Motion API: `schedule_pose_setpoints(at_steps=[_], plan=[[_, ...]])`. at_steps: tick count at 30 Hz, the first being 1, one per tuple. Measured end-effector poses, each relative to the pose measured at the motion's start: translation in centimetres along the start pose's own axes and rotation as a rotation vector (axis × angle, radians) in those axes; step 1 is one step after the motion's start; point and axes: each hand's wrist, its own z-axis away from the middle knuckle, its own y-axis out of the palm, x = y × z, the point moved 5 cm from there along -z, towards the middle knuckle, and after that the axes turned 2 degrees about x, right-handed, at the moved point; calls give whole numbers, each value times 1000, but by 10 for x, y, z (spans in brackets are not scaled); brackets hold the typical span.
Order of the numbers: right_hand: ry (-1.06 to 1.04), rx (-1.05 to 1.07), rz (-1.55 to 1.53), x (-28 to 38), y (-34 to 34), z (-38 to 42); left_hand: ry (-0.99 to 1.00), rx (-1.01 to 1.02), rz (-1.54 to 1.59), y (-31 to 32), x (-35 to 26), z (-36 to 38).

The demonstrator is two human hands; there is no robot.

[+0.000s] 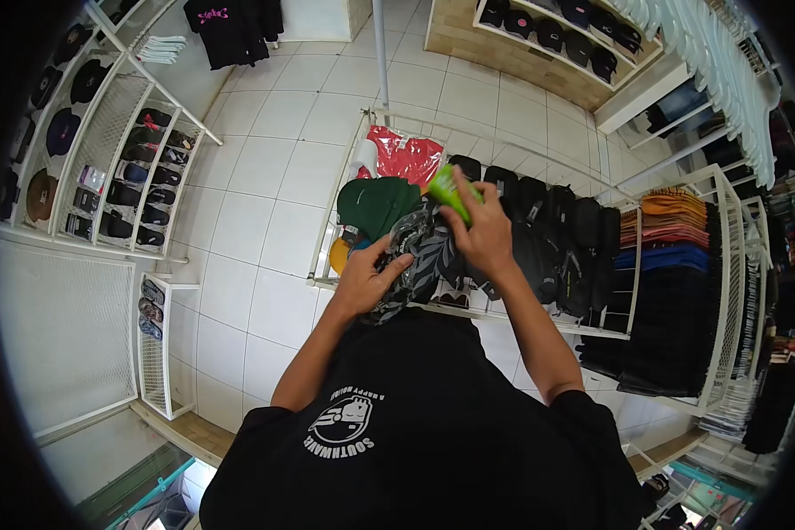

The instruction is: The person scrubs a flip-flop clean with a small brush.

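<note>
My left hand (368, 276) is closed on a black-and-grey patterned fabric item (422, 252), thumb on top, in front of my chest. Beside it, my right hand (486, 234) grips a small lime-green object (451, 191) over the upper edge of the fabric; its exact kind I cannot tell. Just beyond the left hand lies a dark green cap (375, 208) on the white rack. Behind that is a red item in clear plastic (405, 155). Part of a yellow item (338, 256) shows near the left wrist.
Black backpacks (539, 234) stand in a row on the rack to the right. Further right, folded clothes (671, 230) and dark trousers fill a white metal stand. Shelves of caps (88, 84) and sandals (150, 185) line the left. White tiled floor (265, 168) surrounds the rack.
</note>
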Motion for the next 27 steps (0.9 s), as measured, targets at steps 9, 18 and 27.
schedule_pose_setpoints(at_steps=[9,18,27], plan=[[179,39,8,-12,7,6,11,-17,96,-1,16,0],[200,-56,-6,-16,5,11,3,-31,116,-3,16,-8],[113,30,48,-28,18,13,-25,12,94,-8,16,-10]])
